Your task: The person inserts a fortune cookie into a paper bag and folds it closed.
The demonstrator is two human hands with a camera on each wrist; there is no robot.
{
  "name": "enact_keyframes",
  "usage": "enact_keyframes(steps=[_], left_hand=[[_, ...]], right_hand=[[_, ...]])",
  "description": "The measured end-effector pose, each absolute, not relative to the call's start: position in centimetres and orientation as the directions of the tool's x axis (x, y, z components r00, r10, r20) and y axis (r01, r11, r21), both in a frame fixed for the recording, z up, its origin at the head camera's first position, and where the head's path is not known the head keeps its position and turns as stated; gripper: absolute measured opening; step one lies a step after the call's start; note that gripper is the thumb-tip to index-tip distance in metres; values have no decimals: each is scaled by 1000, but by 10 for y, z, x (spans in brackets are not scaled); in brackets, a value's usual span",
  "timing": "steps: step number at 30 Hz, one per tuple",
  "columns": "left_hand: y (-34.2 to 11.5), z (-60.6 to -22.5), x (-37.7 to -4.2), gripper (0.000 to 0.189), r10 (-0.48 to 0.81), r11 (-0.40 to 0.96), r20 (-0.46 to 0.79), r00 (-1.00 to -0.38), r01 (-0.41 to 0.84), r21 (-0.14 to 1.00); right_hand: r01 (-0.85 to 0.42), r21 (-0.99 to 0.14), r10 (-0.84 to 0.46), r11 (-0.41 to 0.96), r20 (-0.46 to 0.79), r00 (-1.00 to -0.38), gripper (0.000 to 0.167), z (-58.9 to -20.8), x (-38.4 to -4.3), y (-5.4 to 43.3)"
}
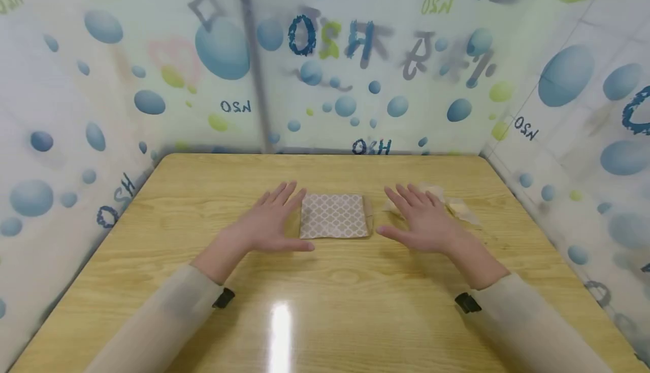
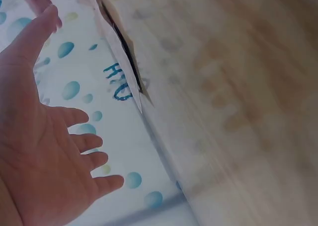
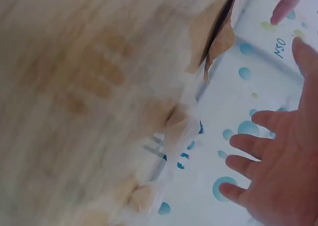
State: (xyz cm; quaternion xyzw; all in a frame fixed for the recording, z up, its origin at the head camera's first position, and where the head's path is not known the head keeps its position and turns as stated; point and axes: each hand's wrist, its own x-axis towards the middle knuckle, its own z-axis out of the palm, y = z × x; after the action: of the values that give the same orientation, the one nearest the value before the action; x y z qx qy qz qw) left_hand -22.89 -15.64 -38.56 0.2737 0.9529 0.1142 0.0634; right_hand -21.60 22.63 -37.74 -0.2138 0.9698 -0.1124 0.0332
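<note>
A person's left hand [image 1: 269, 223] and right hand [image 1: 418, 223] are held out over a wood-grain table [image 1: 335, 305], fingers spread, gripping nothing. Between them, towards the table's far half, lies a flat rectangular packet [image 1: 334, 215] with a grey-and-white lattice pattern and a brown paper edge along its right side. The left hand is just beside the packet's left edge; the right hand is near its right edge. Crumpled, pale scraps [image 1: 462, 210] lie behind and beside the right hand. Both arms wear light sleeves [image 1: 533, 319], with a small black clip [image 1: 468, 303] at each cuff. Around the table hangs a white covering [image 1: 315, 93] printed with blue and green bubbles and mirrored H2O lettering.
</note>
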Motion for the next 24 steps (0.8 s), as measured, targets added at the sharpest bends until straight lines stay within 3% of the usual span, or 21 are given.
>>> enact_keyframes(steps=[5, 9, 19, 24], left_hand=[[-139, -391, -249, 126, 587, 783, -128, -799, 521, 338], [-125, -397, -265, 126, 619, 767, -171, -767, 542, 344], [-110, -403, -280, 122, 589, 799, -297, -752, 486, 355], [-114, -401, -282, 116, 583, 799, -283, -762, 473, 372]], right_hand=[[-415, -331, -430, 847, 30, -902, 82, -383, -219, 221], [-414, -387, -436, 824, 34, -899, 74, -384, -220, 215], [-421, -396, -453, 816, 17, -892, 65, -387, -218, 203], [-433, -394, -463, 811, 19, -886, 65, -386, -220, 203]])
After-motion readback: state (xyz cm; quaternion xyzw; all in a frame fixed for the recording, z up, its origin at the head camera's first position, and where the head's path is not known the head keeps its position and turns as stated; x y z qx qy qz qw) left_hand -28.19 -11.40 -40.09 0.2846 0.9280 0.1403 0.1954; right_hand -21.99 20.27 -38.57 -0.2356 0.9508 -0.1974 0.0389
